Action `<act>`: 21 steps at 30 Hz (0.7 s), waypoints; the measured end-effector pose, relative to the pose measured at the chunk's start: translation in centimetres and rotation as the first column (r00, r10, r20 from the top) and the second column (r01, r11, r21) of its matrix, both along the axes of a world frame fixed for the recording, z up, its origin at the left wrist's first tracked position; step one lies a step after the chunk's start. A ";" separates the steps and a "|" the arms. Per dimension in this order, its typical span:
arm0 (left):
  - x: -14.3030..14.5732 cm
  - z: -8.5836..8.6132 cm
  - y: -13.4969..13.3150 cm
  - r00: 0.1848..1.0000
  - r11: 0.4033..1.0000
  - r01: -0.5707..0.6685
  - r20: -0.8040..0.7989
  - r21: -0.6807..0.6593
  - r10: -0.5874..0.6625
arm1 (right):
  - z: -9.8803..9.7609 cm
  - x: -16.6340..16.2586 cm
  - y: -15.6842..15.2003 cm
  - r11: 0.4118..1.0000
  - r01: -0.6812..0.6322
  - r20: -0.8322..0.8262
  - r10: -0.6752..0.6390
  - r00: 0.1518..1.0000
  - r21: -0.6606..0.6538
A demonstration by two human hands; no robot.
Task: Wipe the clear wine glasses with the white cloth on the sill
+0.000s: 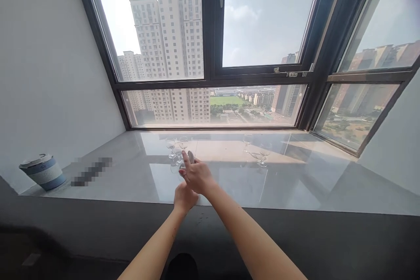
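Right hand (201, 177) holding grey object (190, 156), forefinger extended, left hand (185, 197) curled alongside, contents hidden

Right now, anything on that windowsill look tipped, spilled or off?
One oddity: a pixelated patch masks the spot beside the blue-and-white lidded container. The container's lean may just be lens distortion. The stemmed glasses look upright; no spill visible.

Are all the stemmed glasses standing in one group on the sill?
No: a clear glass on the right stands well apart from the glass cluster farther left.
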State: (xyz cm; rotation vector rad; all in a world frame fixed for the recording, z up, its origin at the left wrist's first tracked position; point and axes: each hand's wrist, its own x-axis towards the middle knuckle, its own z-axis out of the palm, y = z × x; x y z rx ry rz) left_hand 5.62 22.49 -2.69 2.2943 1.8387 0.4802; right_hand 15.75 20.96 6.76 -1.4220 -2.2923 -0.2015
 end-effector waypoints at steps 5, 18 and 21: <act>0.0 -0.2 0.1 0.999 1.000 -0.013 -0.035 0.012 0.013 | 0.2 -0.1 0.6 0.999 0.024 0.037 -0.023 0.999 -0.046; 0.0 -0.7 0.2 1.000 0.998 0.001 -0.031 0.069 0.001 | 1.3 -0.1 0.9 0.969 0.017 0.087 0.005 0.996 -0.248; 0.0 -0.8 0.2 1.000 0.997 -0.009 -0.028 0.082 0.011 | 1.0 -0.1 1.0 0.970 0.026 0.085 -0.005 0.996 -0.243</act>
